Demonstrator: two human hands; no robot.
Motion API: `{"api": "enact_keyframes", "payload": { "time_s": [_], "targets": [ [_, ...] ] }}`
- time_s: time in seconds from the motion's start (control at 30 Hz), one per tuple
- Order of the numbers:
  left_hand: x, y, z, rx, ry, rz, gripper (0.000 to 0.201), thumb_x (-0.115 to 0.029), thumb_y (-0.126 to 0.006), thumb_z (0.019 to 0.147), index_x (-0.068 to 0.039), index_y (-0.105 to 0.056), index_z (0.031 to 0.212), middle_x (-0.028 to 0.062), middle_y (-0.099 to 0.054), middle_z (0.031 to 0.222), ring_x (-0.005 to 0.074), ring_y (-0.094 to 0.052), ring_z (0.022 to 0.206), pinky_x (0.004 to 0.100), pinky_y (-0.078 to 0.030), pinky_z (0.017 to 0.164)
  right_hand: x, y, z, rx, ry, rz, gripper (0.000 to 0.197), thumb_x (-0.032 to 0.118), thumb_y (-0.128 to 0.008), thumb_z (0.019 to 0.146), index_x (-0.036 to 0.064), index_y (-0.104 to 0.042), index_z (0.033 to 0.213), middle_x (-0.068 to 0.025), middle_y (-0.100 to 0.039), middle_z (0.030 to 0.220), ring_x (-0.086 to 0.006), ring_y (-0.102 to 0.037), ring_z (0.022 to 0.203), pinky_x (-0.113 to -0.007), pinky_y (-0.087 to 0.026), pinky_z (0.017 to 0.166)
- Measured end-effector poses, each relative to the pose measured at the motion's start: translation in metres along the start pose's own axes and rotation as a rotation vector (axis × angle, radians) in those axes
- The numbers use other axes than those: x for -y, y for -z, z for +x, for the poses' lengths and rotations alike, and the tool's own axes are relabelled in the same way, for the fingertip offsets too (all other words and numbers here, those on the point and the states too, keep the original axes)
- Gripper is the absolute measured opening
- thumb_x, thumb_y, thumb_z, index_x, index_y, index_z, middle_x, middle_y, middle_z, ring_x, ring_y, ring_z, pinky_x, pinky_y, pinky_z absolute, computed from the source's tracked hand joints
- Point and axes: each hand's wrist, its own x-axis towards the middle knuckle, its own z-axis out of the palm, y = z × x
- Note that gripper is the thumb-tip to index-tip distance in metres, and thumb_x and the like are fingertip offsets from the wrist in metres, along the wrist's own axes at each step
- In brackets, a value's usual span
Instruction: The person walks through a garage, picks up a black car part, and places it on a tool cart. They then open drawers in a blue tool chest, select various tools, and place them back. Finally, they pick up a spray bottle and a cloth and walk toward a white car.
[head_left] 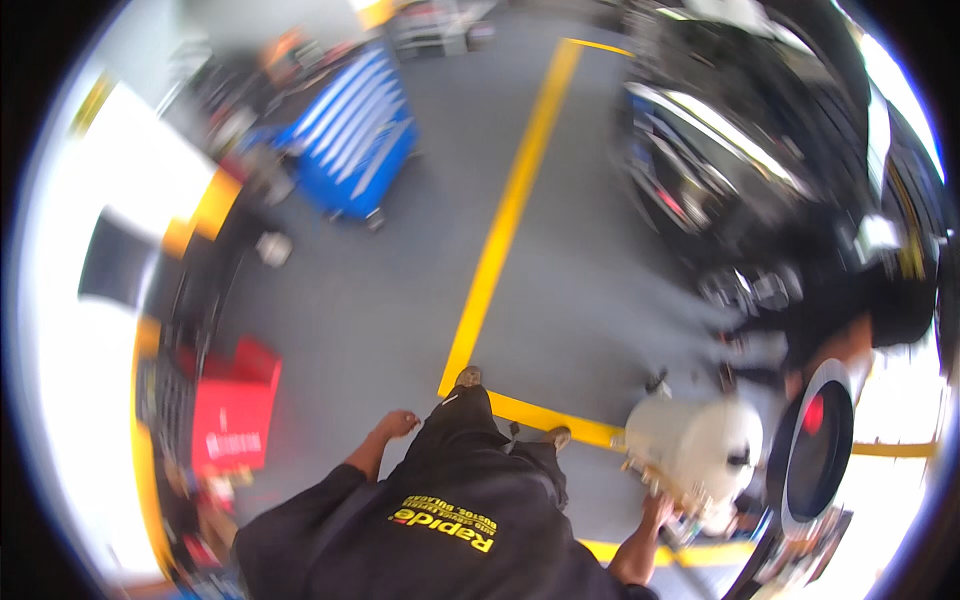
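Note:
My left hand hangs beside my left thigh, well away from any tool or part. Its fingers seem loosely curled, but blur hides how far, and nothing shows in them. My right hand is low at the right, against the near underside of a cream-white rounded tank with small fittings along its edge. Whether the fingers wrap round a part there is too smeared to see. Right of the tank is a large round dark dish with a grey rim.
A blue tool cabinet on wheels stands ahead left. A red box-shaped piece is nearer on the left. At the right, a person in dark clothes bends beside a dark car with its front opened. Yellow lines mark the grey floor.

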Motion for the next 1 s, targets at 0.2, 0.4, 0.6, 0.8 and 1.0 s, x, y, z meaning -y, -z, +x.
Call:
{"api": "enact_keyframes", "payload": {
  "time_s": [0.2,0.4,0.6,0.8,1.0],
  "targets": [
    [0.123,-0.078,-0.075,-0.269,0.198,-0.629,0.035,-0.033,-0.054,0.105,-0.007,-0.077,0.112,0.0099,-0.077,0.093,0.0199,-0.074,0.08,0.0353,-0.059,0.077,0.078,-0.007,-0.001,0.302,-0.143,-0.14,0.063,0.057,-0.065,0.093,0.0031,-0.072,0.124,-0.0194,-0.073,0.128,-0.0353,-0.069,0.119,-0.057,-0.053,0.099],
    [0.217,-0.107,-0.156,-0.051,0.431,-0.436,0.037,-0.04,-0.06,0.098,-0.011,-0.077,0.111,0.0147,-0.079,0.101,0.0319,-0.076,0.095,0.045,-0.059,0.085,0.169,0.001,0.042,0.267,0.242,-0.362,0.053,0.046,-0.061,0.1,-0.0009,-0.066,0.123,-0.0227,-0.075,0.106,-0.0355,-0.075,0.096,-0.054,-0.06,0.084],
    [0.313,0.064,-0.094,-0.114,0.651,-0.438,0.035,-0.037,-0.055,0.101,-0.007,-0.074,0.098,0.012,-0.074,0.082,0.0289,-0.074,0.079,0.0465,-0.058,0.076,0.385,0.016,0.017,0.319,-0.332,0.578,0.044,0.039,-0.051,0.102,-0.0008,-0.069,0.099,-0.0178,-0.068,0.068,-0.0302,-0.067,0.051,-0.047,-0.058,0.051],
    [0.254,0.219,0.082,-0.443,0.399,-0.682,0.035,-0.036,-0.056,0.104,-0.008,-0.075,0.113,0.0129,-0.076,0.096,0.0252,-0.072,0.088,0.0398,-0.057,0.083,0.467,0.079,0.065,0.358,0.045,0.552,0.048,0.033,-0.05,0.101,-0.0037,-0.069,0.074,-0.0148,-0.064,0.056,-0.0275,-0.066,0.048,-0.042,-0.055,0.05],
    [0.163,0.39,0.224,-0.27,0.223,-0.444,0.027,-0.03,-0.059,0.105,-0.012,-0.075,0.117,0.0079,-0.076,0.095,0.0183,-0.071,0.085,0.0366,-0.057,0.081,0.598,0.134,0.105,0.317,-0.425,0.94,0.044,0.028,-0.053,0.102,-0.0098,-0.065,0.084,-0.0149,-0.062,0.065,-0.029,-0.067,0.052,-0.044,-0.057,0.047]
  ]
}}
